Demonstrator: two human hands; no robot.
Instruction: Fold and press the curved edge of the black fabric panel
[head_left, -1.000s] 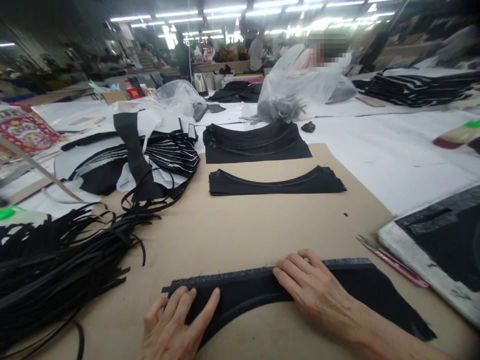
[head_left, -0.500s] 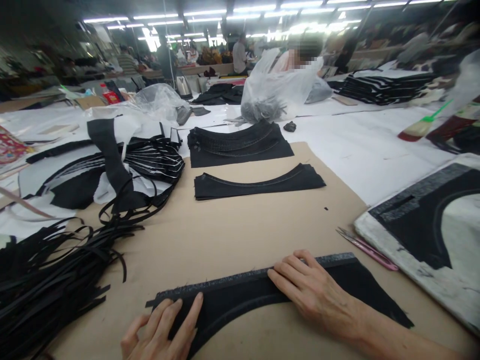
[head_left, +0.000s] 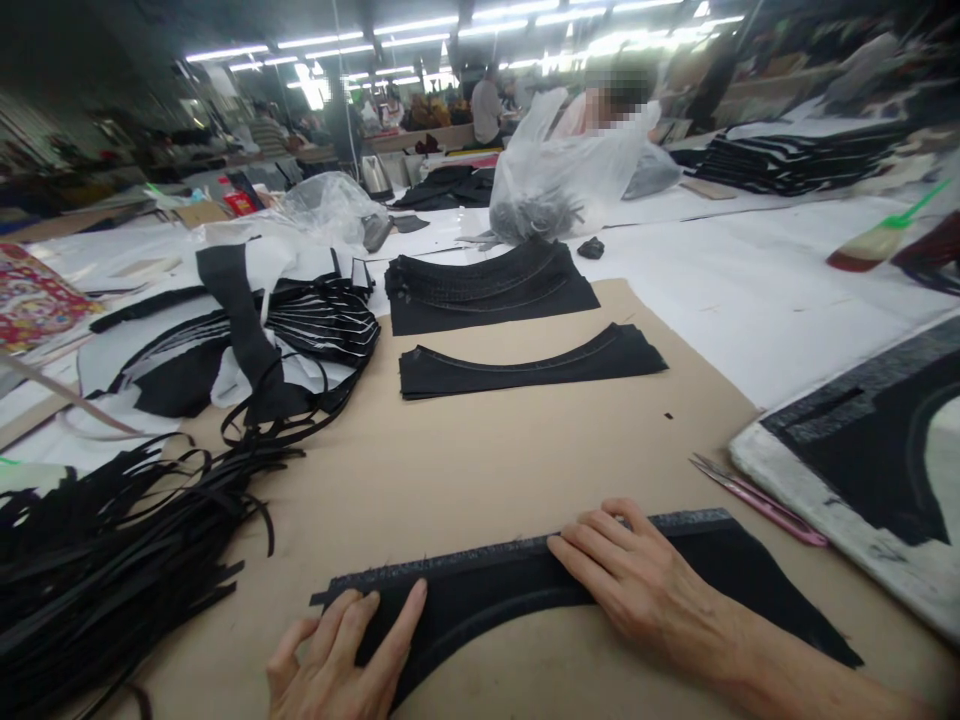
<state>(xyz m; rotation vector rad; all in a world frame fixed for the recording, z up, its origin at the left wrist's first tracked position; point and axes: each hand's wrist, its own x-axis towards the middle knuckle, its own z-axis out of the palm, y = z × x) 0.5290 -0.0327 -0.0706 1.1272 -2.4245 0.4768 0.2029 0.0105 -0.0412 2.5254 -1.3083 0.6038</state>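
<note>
A curved black fabric piece (head_left: 517, 578) lies on the brown board in front of me, a grey speckled strip along its far edge. Flat on its left end rests my left hand (head_left: 341, 650), fingers spread, the index finger stretched along the cloth. My right hand (head_left: 637, 575) presses its fingertips on the strip near the middle, fingers extended and gripping nothing. A narrow black tape end sticks out past the piece's left corner. Right of the cloth lie pink-handled thread snips (head_left: 765, 500).
Beyond are a folded black piece (head_left: 532, 370) and a stack of curved black pieces (head_left: 487, 290). Loose black strips (head_left: 112, 570) heap at left. A pale padded board (head_left: 795, 500) bears another black piece at right. A plastic bag (head_left: 555, 180) stands at the back, before a person.
The whole view has shifted slightly, so things appear a little farther right. Both hands keep their places on the fabric piece.
</note>
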